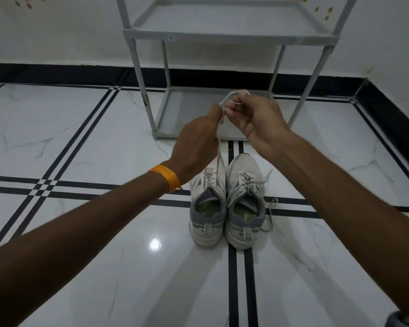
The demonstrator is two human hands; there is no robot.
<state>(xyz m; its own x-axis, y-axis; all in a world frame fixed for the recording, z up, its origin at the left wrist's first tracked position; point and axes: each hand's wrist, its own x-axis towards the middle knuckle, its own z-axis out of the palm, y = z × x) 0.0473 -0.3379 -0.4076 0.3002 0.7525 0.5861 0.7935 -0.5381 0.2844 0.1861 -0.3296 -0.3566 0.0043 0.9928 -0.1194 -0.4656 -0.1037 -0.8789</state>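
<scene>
Two white and grey sneakers stand side by side on the floor, heels toward me: the left shoe and the right shoe. A white lace rises taut from the left shoe up to my hands. My left hand, with an orange thread band at the wrist, pinches the lace above the shoe. My right hand grips the lace's upper end, which bends in a loop between the two hands. The right shoe's laces lie loose on the floor.
A grey plastic shoe rack stands just beyond the shoes against the white wall, with its lower shelf near floor level. The floor is glossy white marble with black stripes. A black skirting runs along the walls.
</scene>
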